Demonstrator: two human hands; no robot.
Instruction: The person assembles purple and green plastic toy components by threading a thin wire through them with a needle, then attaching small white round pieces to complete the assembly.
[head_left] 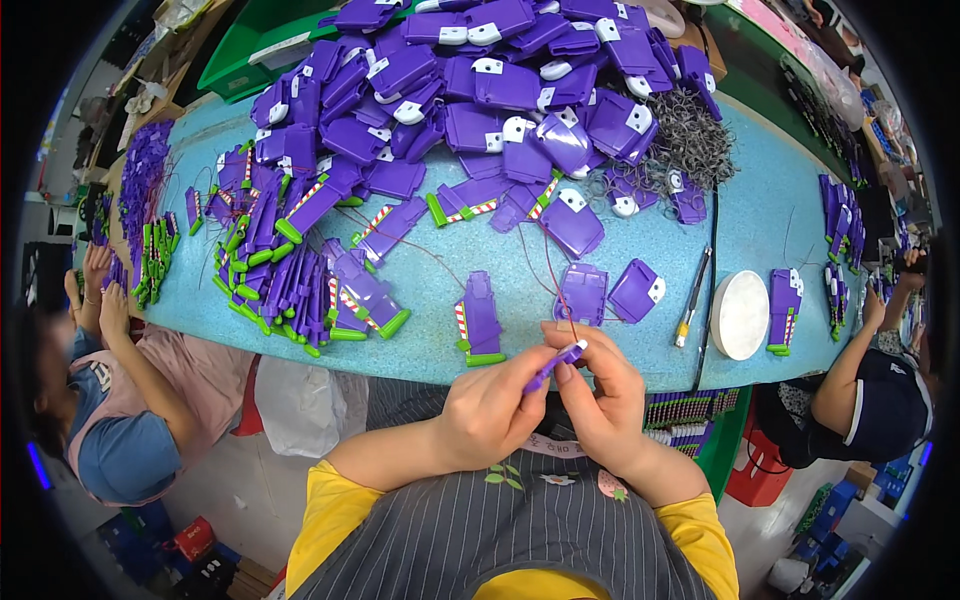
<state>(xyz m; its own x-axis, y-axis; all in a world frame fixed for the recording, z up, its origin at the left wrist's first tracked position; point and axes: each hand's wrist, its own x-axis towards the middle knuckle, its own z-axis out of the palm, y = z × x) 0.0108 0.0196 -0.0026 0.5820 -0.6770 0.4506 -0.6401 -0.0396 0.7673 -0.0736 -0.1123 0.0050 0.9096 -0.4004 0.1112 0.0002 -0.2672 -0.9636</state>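
My left hand [488, 408] and my right hand [608, 402] meet above the near table edge, fingertips pinched on a small purple plastic part [545, 376] with a white end. My fingers hide much of it. A thin red wire [556, 268] runs up from my fingertips toward the pieces beyond. Just past my hands lie two purple shells, one open side up [582, 291] and one with a white corner [636, 291]. Left of them rests a purple piece with a green foot and a red-striped strip [482, 315].
Purple shells with white corners [500, 85] pile high at the back, beside tangled dark wires [692, 140]. Green-footed purple pieces [290, 280] are heaped at left. A pen-like tool [693, 298], a dark cable [709, 310] and a white round dish [740, 315] lie right. People sit at both sides.
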